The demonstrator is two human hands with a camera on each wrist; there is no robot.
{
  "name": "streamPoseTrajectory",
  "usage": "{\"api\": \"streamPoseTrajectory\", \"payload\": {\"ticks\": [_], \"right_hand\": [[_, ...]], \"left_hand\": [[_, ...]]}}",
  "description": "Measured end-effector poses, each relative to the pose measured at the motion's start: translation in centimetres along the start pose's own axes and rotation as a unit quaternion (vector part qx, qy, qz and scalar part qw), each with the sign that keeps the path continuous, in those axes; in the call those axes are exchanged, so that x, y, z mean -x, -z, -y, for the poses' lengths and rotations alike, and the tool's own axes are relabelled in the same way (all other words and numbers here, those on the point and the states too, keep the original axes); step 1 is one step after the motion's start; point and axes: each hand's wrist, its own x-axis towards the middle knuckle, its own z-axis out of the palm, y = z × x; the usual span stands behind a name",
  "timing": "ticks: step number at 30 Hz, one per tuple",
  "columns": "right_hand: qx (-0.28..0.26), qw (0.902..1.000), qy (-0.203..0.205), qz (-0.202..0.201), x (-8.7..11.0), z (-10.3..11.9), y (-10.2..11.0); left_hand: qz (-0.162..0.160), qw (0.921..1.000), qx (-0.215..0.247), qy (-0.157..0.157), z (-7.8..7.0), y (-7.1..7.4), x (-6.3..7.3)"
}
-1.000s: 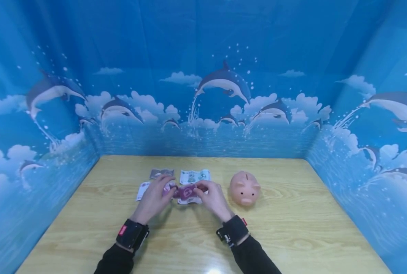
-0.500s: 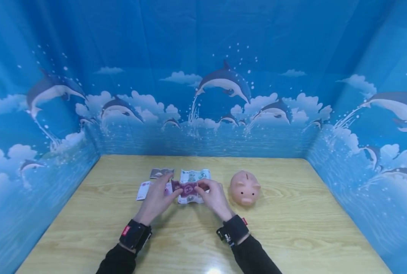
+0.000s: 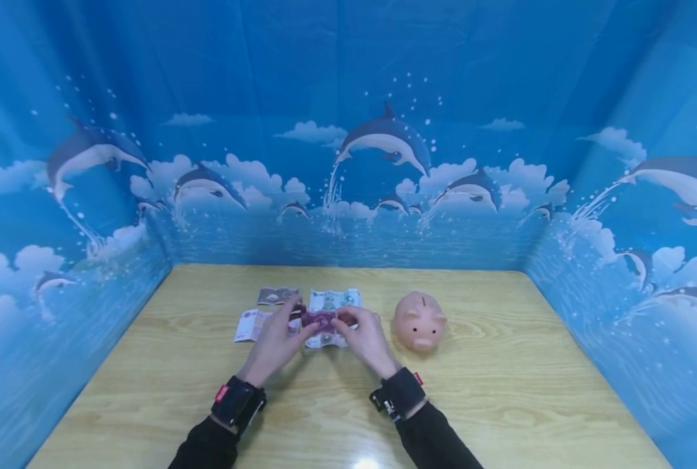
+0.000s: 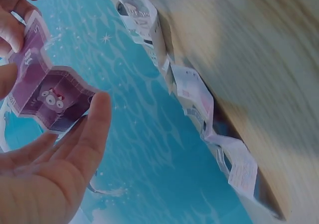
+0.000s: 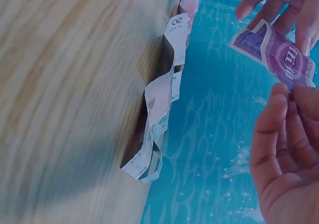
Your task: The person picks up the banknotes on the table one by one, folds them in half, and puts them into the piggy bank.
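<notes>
A creased purple banknote (image 3: 324, 319) with a cartoon face is held up between both hands. My right hand (image 3: 367, 339) pinches its right end between thumb and fingers. With thumb and fingers, my left hand (image 3: 273, 339) holds the opposite end; in the left wrist view its index finger lies along the edge of the purple banknote (image 4: 55, 99). Below it, a greenish banknote (image 3: 337, 299) and a pale banknote (image 3: 325, 341) lie wavy on the table. The left hand partly hides a pink-and-white banknote (image 3: 246, 324). Behind that lies a brown banknote (image 3: 273, 296).
A pink piggy bank (image 3: 420, 322) with a slot on top stands on the table just right of the right hand. Blue dolphin-print curtains (image 3: 348, 78) enclose the wooden table (image 3: 501, 378) at the back and both sides.
The left hand has shifted slightly right, its thumb reaching further across the purple banknote, whose left end now tilts up and shows less flat. The right hand keeps its pinch in place.
</notes>
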Motion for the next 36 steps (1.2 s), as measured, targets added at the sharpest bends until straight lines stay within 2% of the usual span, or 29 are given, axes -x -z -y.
{"api": "streamPoseTrajectory", "payload": {"ticks": [6,13,19,24,29,36], "right_hand": [[-0.011,0.9999,0.006,0.005,-0.1,0.0,0.1],[0.003,0.9999,0.011,0.008,-0.2,0.0,0.1],[0.013,0.9997,0.018,-0.001,-0.1,-0.1,0.0],[0.012,0.9996,0.022,-0.011,0.1,0.1,-0.1],[-0.004,0.9998,0.013,-0.013,0.1,0.2,-0.1],[-0.011,0.9997,0.003,-0.022,0.0,0.2,-0.2]], "left_hand": [[0.012,0.9996,0.025,0.008,-0.3,-0.3,0.0],[0.004,0.9991,0.040,-0.016,-0.5,-0.4,0.1],[0.007,0.9992,0.035,-0.017,-0.5,-0.4,0.2],[0.004,0.9988,0.038,-0.030,-0.7,-0.6,0.4],[-0.005,0.9980,0.050,-0.038,-1.0,-1.1,0.6],[-0.031,0.9951,0.061,-0.071,-0.9,-1.4,0.7]]}}
